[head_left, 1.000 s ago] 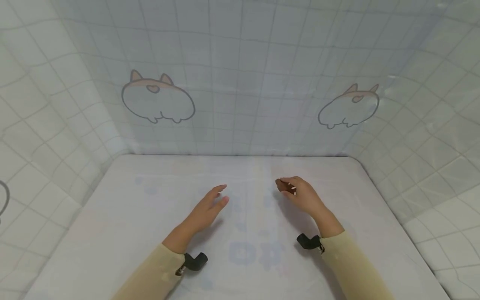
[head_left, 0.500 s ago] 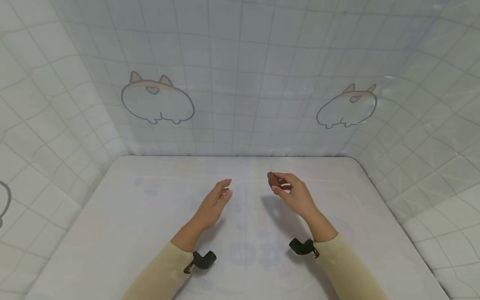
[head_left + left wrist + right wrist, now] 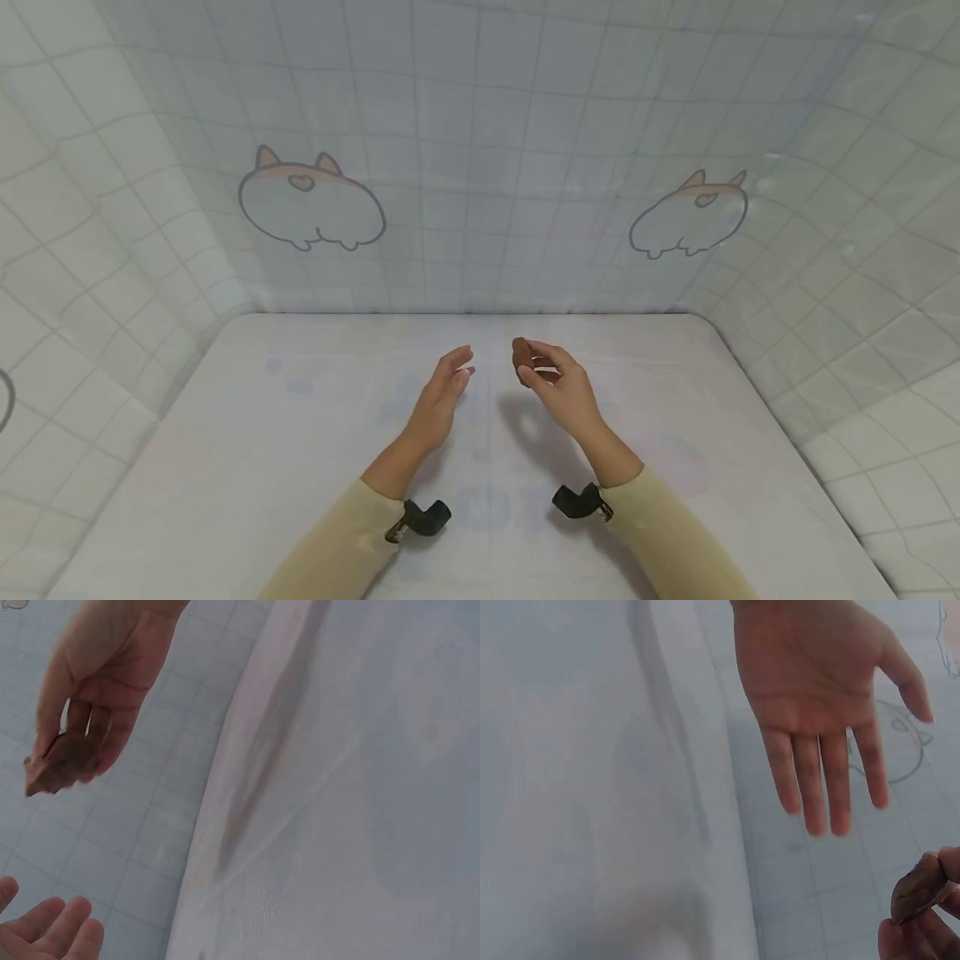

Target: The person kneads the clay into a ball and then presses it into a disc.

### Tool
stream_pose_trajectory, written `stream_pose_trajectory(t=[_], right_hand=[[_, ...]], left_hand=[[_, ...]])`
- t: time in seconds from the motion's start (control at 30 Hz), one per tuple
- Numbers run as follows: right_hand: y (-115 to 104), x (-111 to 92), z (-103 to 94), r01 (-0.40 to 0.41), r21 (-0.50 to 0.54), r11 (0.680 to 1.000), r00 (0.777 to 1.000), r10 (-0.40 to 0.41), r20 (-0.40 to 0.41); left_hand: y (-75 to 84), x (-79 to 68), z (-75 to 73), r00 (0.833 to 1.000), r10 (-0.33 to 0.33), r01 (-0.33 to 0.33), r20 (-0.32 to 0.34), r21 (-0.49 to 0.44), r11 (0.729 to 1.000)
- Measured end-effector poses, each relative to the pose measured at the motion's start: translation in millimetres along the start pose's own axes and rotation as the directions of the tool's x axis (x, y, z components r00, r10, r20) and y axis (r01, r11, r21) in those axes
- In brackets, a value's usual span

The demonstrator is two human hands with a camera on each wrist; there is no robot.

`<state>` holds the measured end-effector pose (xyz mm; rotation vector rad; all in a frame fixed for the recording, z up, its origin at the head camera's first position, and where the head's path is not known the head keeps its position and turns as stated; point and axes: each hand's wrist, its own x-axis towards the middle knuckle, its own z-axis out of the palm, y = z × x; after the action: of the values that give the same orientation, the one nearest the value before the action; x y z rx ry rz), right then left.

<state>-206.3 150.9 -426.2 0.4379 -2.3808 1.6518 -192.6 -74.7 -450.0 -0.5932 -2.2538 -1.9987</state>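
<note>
My right hand pinches a small brown lumpy object between its thumb and fingers, held above the white-covered table. In the left wrist view the brown object has an uneven edge with small bumps; its kind is not clear. My left hand is raised to the left of it, a short gap away, and holds nothing. The right wrist view shows the left palm with fingers straight and spread. Part of the brown object appears at that view's lower right, partly covered by the right fingers.
A pale, faintly patterned cloth covers the table. Behind it hangs a white grid-patterned sheet with cartoon animal drawings, and similar sheets flank both sides. Black mounts sit at both wrists, by the beige sleeves.
The right hand has moved left with the brown object and turned it more upright. The left hand has shifted right and slightly farther away from the person, so the hands are closer together.
</note>
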Motion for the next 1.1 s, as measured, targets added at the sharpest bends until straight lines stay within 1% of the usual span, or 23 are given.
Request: stream_pose_trajectory(t=[0.03, 0.13, 0.27, 0.33, 0.47, 0.53, 0.67, 0.83, 0.9, 0.97, 1.1], right_hand=[[-3.1, -0.1, 3.4, -0.008, 0.01, 1.0, 1.0, 0.008, -0.001], [-23.0, -2.7, 12.0, -0.025, 0.054, 0.998, 1.0, 0.025, 0.003], [-47.7, -7.6, 21.1, -0.022, 0.105, 0.994, 1.0, 0.022, 0.003], [-50.4, -8.8, 26.1, -0.025, 0.131, 0.991, 1.0, 0.025, 0.002], [-51.8, -11.1, 35.1, -0.037, 0.175, 0.984, 0.999, 0.037, 0.004], [-52.4, -12.2, 38.3, -0.04, 0.175, 0.984, 0.999, 0.038, 0.012], [-54.2, -15.3, 42.8, -0.019, 0.162, 0.987, 1.0, 0.015, 0.026], [-55.5, -19.3, 47.3, -0.001, 0.177, 0.984, 0.999, -0.006, 0.035], [-56.1, -20.7, 49.1, -0.01, 0.175, 0.985, 0.999, 0.002, 0.045], [-56.1, -22.0, 51.2, -0.021, 0.162, 0.987, 0.999, 0.013, 0.051], [-38.7, -22.4, 60.5, -0.036, 0.132, 0.991, 0.998, 0.029, 0.051]], left_hand=[[0.0, 1.1, 2.0, 1.0, 0.003, -0.003, -0.005, -0.002, 1.0], [1.1, 3.4, 8.0, 1.0, -0.002, 0.002, -0.019, -0.005, 1.0], [3.6, 5.3, 14.7, 0.999, 0.004, -0.005, -0.037, -0.047, 0.999], [5.2, 6.3, 17.8, 0.999, 0.018, -0.021, -0.048, -0.08, 0.997], [4.2, 9.6, 23.0, 0.996, 0.054, -0.064, -0.07, -0.15, 0.987], [3.3, 11.2, 25.1, 0.995, 0.059, -0.072, -0.078, -0.182, 0.981], [3.4, 13.9, 28.6, 0.993, 0.055, -0.078, -0.1, -0.24, 0.968], [2.8, 15.5, 32.6, 0.989, 0.073, -0.108, -0.125, -0.299, 0.948], [3.0, 15.6, 33.6, 0.988, 0.07, -0.11, -0.137, -0.31, 0.944], [3.5, 16.1, 34.7, 0.987, 0.051, -0.099, -0.153, -0.328, 0.939], [4.0, 17.9, 36.7, 0.985, 0.018, -0.084, -0.174, -0.376, 0.923]])
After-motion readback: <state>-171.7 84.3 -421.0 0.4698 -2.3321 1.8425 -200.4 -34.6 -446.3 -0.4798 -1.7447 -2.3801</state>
